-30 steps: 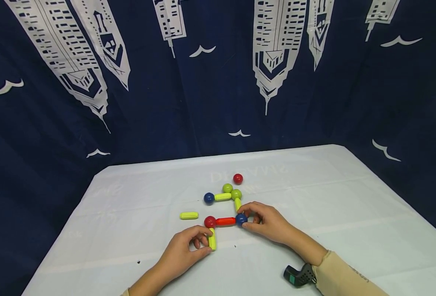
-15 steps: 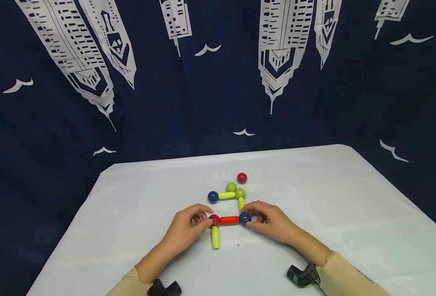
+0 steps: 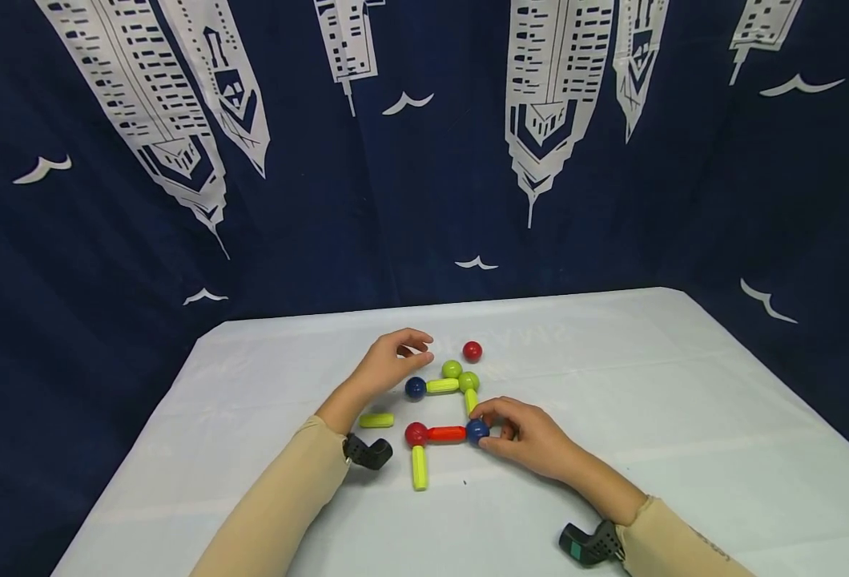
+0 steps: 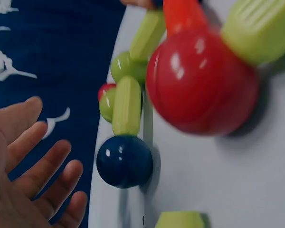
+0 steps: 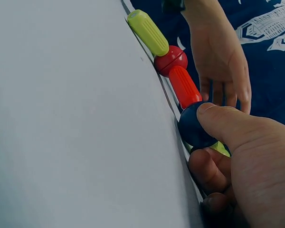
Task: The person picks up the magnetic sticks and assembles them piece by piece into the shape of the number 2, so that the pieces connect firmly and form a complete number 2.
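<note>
My right hand (image 3: 529, 433) pinches a blue ball (image 3: 477, 432) between thumb and fingers, plain in the right wrist view too. From that ball a red rod (image 3: 446, 434) runs left to a red ball (image 3: 416, 434), and a yellow-green rod (image 3: 420, 469) points from there toward me. Another yellow-green rod (image 3: 471, 401) leads back to a green ball (image 3: 468, 381). A further rod (image 3: 442, 386) joins it to a dark blue ball (image 3: 415, 389). Over the far part hovers my left hand (image 3: 390, 365), holding nothing, its fingers loosely extended in the left wrist view (image 4: 42, 166).
A second green ball (image 3: 452, 369) lies against the joined pieces. Behind it sits a loose red ball (image 3: 472, 351). One loose yellow-green rod (image 3: 376, 421) lies left, beside the left wrist camera (image 3: 368, 453). A white cloth covers the table (image 3: 612, 385); a dark blue curtain (image 3: 410, 200) hangs behind.
My left hand first moved from the near yellow-green rod to the red ball, then left it and reached forward past the dark blue ball. The right hand stays on its blue ball.
</note>
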Demonstrator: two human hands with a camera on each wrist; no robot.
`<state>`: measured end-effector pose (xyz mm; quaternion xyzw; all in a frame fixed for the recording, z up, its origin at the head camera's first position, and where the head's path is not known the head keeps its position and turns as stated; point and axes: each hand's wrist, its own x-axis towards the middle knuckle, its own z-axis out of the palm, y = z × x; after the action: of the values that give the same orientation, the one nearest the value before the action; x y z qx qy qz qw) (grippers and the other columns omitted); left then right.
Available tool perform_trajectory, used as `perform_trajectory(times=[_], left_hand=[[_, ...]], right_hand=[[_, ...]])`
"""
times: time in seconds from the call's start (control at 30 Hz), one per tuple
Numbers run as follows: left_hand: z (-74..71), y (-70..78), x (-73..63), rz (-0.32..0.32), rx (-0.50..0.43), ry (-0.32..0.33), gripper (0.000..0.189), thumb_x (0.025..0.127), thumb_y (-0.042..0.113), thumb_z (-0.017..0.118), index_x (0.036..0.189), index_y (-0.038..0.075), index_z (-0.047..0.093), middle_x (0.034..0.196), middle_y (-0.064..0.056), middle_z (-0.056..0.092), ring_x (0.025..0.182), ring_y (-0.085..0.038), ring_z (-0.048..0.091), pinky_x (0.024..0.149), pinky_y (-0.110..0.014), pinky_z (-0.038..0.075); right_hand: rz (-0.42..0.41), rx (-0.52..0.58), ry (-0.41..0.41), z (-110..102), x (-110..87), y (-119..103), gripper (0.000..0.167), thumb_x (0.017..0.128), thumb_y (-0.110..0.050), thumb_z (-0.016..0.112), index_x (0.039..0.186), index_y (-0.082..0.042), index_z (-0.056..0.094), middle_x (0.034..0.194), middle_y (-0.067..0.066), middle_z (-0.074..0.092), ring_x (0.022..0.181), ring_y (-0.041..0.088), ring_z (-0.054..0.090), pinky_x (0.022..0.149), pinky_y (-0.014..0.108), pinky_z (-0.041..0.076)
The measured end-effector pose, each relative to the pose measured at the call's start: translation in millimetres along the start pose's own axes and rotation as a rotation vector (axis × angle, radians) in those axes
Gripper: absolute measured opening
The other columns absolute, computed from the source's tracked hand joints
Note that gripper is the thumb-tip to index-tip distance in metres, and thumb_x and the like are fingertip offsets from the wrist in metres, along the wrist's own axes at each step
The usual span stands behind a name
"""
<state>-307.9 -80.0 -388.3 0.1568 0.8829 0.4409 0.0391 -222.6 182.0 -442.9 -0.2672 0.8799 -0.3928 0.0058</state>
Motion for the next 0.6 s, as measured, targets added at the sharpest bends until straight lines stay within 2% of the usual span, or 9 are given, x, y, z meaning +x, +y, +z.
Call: perform_trajectory(times=[0.17,0.3,0.43,0.6], left_hand=[[6.1,-3.6,20.1,-0.061,0.004,-0.111,0.041,0.096,0.032,0.066,0.133,0.015,0.063,0.128,-0.005,0.066,0.119,-0.025,0.059,0.102,-0.042,0.05],[11.7,-4.4,29.1,-0.12,0.016,-0.152,0.042,0.096,0.033,0.066,0.134,0.015,0.063,0.132,-0.007,0.064,0.123,-0.026,0.057,0.106,-0.045,0.046],[15.0,-3.5,33.7,-0.129,0.006,-0.179,0.04,0.095,0.03,0.067,0.132,0.017,0.065,0.132,-0.009,0.064,0.125,-0.027,0.057,0.109,-0.047,0.043],[17.7,-3.1,38.6,-0.127,0.005,-0.256,0.037,0.093,0.031,0.07,0.128,0.021,0.068,0.13,-0.007,0.066,0.122,-0.024,0.058,0.108,-0.045,0.045]], right_hand=[[-0.005,-0.001,-0.002,0.1,0.4,-0.3,0.034,0.088,-0.023,0.077,0.12,-0.026,0.065,0.101,-0.007,0.066,0.068,0.003,0.052,0.062,0.021,0.047],[-0.023,-0.009,0.005,0.0,0.0,-0.2,0.034,0.088,-0.024,0.077,0.12,-0.025,0.065,0.1,-0.007,0.066,0.067,0.002,0.052,0.062,0.021,0.047],[-0.033,-0.011,0.009,-0.5,0.3,-0.3,0.034,0.088,-0.024,0.077,0.12,-0.024,0.065,0.1,-0.007,0.067,0.066,0.002,0.051,0.061,0.021,0.047],[-0.044,-0.011,0.012,-1.2,0.0,-0.3,0.034,0.088,-0.023,0.077,0.12,-0.023,0.065,0.099,-0.007,0.067,0.066,0.001,0.051,0.061,0.021,0.047]])
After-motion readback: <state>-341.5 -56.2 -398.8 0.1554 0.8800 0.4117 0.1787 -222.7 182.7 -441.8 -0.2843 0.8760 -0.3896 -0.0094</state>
